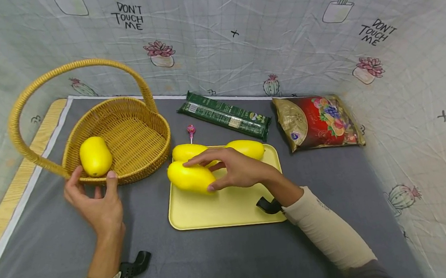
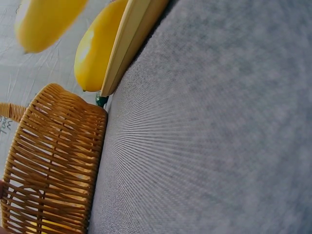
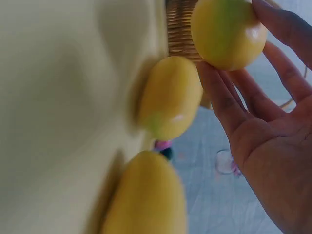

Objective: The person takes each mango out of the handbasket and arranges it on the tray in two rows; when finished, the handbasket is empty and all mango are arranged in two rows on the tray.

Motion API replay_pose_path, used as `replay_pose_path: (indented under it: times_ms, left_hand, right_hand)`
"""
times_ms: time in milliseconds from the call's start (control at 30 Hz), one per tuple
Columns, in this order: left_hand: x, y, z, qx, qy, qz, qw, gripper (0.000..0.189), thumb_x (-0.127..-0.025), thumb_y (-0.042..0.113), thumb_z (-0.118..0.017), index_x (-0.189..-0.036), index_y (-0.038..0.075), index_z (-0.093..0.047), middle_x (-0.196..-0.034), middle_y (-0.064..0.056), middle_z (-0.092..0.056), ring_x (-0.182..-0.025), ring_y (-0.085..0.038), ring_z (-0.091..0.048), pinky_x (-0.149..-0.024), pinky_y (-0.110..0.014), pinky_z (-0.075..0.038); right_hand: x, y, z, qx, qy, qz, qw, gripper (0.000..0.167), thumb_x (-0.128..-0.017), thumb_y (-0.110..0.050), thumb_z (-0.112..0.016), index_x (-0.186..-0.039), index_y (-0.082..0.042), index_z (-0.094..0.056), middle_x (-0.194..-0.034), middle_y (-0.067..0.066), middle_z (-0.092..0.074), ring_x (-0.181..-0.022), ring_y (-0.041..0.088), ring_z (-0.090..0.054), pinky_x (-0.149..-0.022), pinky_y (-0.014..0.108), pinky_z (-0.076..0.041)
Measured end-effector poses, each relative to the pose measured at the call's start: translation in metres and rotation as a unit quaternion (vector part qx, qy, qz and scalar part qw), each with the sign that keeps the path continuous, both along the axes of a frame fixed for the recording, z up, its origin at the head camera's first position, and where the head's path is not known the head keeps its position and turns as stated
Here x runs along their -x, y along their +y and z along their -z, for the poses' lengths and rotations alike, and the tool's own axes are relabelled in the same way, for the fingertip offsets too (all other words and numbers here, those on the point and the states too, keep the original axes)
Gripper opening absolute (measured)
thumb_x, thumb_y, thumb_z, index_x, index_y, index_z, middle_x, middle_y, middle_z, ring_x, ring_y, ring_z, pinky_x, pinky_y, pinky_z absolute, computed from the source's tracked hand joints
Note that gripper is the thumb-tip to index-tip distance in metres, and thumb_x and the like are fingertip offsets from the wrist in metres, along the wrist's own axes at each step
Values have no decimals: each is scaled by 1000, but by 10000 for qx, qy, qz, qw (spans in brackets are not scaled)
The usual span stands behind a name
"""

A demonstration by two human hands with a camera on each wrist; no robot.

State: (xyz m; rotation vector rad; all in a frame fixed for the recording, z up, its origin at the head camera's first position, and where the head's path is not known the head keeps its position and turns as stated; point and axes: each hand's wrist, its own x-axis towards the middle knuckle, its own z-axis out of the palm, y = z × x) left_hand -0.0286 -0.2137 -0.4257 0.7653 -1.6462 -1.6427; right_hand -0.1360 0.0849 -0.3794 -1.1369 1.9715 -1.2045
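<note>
My right hand [image 1: 242,168] grips a yellow mango [image 1: 189,177] between thumb and fingers. In the right wrist view this mango [image 3: 228,34] is raised off the tray's surface. Two more mangoes lie along the far side of the yellow tray [image 1: 222,213], one mango [image 1: 189,150] at the left and another mango [image 1: 248,149] at the right, partly behind the hand. At the left, my left hand [image 1: 100,209] holds the near rim of the wicker basket [image 1: 145,171], fingers and thumb at its edge. A single mango [image 1: 95,156] sits inside, by the held rim.
Behind the tray lie a pink-wrapped lollipop [image 1: 191,131] and a long green packet [image 1: 226,115]. A red and gold bag [image 1: 320,122] rests at the back right. The basket's tall handle [image 1: 90,62] arches up before the printed cloth backdrop [image 1: 213,37].
</note>
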Motion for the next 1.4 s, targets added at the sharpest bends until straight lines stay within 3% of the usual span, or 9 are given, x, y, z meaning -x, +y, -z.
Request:
replay_pose_path:
  times_ms: [300,667,1033,1200,1400]
  left_hand:
    - [2,-2,5,11,9,1,10000,64,-96,9,-76,-152,20,-47,-166,1,-24,-157,-15,-24,-129,-49,-23]
    - [0,-1,1,-30,-36,5,10000,64,-96,8,-75,-153,20,-47,-165,0,-24,-157,-15,-23,-129,-49,-22]
    - [5,-14,21,25,17,23,10000,67,-94,12,-79,-152,25,-48,-163,7,-26,-156,-13,-24,-128,-47,-24]
    - [4,-15,21,-35,86,25,10000,67,-94,11,-80,-151,24,-48,-163,6,-25,-155,-14,-24,-128,-47,-24]
    - [2,-8,12,-60,67,9,10000,65,-95,10,-78,-152,22,-48,-164,3,-25,-155,-15,-24,-129,-47,-23]
  right_hand:
    - [-1,11,25,-313,-56,-238,9992,68,-91,-9,-85,-152,-20,-59,-158,-8,-57,-146,12,-51,-115,42,-49]
    - [-4,4,30,-539,368,-404,9970,67,-91,-4,-83,-151,-18,-60,-155,0,-59,-146,17,-52,-117,44,-47]
    - [-5,2,15,-397,660,44,9970,64,-89,-7,-85,-148,-22,-63,-151,-8,-62,-144,11,-54,-119,40,-45]
    - [-9,-15,-1,-21,740,457,9962,60,-91,-16,-86,-147,-19,-64,-150,-4,-64,-142,13,-57,-118,37,-46]
    - [-14,-48,-16,723,697,942,9905,58,-92,-19,-85,-147,-17,-64,-149,-3,-64,-142,13,-56,-118,37,-46]
